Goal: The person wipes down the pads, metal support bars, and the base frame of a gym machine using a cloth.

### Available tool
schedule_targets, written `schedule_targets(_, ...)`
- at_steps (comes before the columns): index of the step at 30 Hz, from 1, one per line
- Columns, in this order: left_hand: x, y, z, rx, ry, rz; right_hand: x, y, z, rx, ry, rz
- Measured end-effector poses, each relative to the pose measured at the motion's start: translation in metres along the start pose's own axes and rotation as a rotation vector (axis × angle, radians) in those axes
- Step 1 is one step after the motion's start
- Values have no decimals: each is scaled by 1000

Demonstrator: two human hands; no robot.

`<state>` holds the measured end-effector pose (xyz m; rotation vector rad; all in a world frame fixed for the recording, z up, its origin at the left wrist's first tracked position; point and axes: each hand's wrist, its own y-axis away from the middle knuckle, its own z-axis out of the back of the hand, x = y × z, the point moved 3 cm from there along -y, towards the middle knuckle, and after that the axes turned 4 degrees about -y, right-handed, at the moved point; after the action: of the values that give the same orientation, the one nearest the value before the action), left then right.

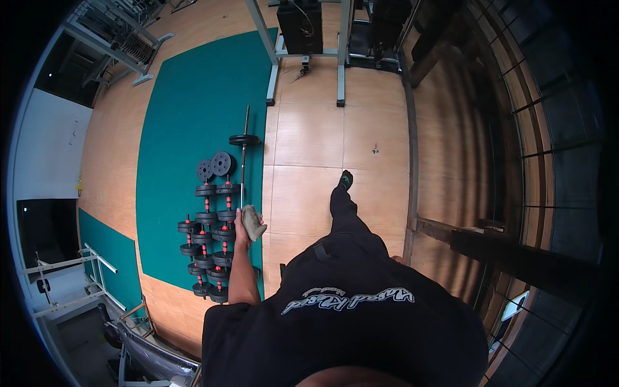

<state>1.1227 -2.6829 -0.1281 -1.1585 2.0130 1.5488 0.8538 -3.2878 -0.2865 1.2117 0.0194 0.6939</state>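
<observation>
My left hand [240, 227] holds a folded grey-green cloth [253, 223], the arm stretched out over the edge of the green mat. Under and beyond the cloth runs a metal barbell [243, 174] with black plates [244, 140] near its far end. Just left of the hand lie rows of black dumbbells [223, 234] with red collars. Two loose round weight plates [222, 163] rest at the far end of these rows. Of my right hand [397, 260], only a small patch of skin shows beside my hip; my dark shirt hides the rest.
The green mat [193, 106] covers the tiled floor [309, 135] to my left. A grey-framed weight machine [341, 72] stands ahead. Along the right runs a wooden beam [411, 145] with dark posts and a window grid. A white metal rack [99, 271] stands at far left.
</observation>
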Motion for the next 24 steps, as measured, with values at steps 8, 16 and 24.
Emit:
schedule_targets(8, -67, -47, -93, -136, 445, -30, 188, -60, 83, 1, -384, -68)
schedule_targets(16, -126, -142, -187, 56, 465, 89, 394, -84, 315, -334, -810, 240)
schedule_targets(24, -219, -317, -273, 154, 260, 70, 439, -133, 331, -231, -816, -37)
